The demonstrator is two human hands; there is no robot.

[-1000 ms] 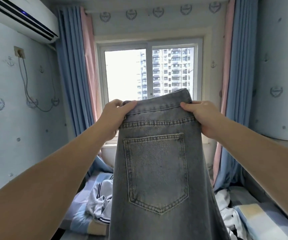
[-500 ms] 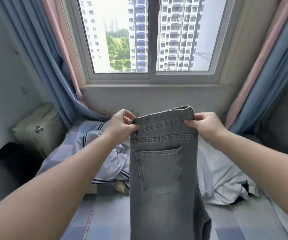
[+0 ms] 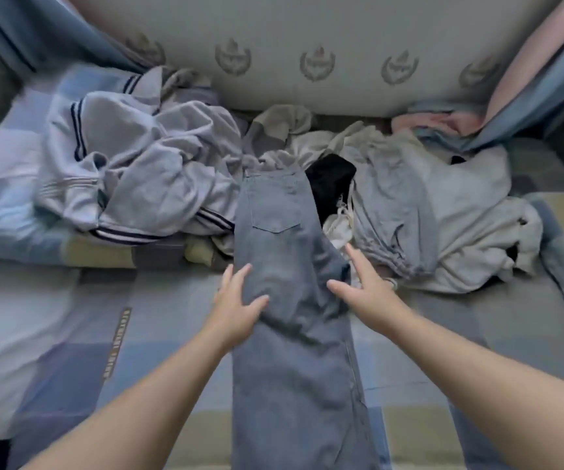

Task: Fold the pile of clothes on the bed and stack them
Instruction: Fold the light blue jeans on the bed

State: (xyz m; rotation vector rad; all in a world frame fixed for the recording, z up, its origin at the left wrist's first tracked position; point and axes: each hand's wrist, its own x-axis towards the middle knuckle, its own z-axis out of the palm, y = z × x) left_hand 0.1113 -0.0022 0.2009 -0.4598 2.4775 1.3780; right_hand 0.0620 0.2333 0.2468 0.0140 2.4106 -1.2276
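Blue-grey, flat for folding: smoothing the jeans (image 3: pixel 287 351), waistband against the pile of clothes (image 3: pixel 145 171), left hand (image 3: pixel 236 310) and right hand (image 3: pixel 365 286) spread, gripping nothing.

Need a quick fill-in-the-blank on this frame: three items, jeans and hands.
1. The jeans lie lengthwise on the bed, waistband pointing ____ from the person.
2. The striped garment lies to the ____ of the jeans.
3. The left hand rests on the jeans; the right hand is at their ____ edge.
Missing words: away; left; right.
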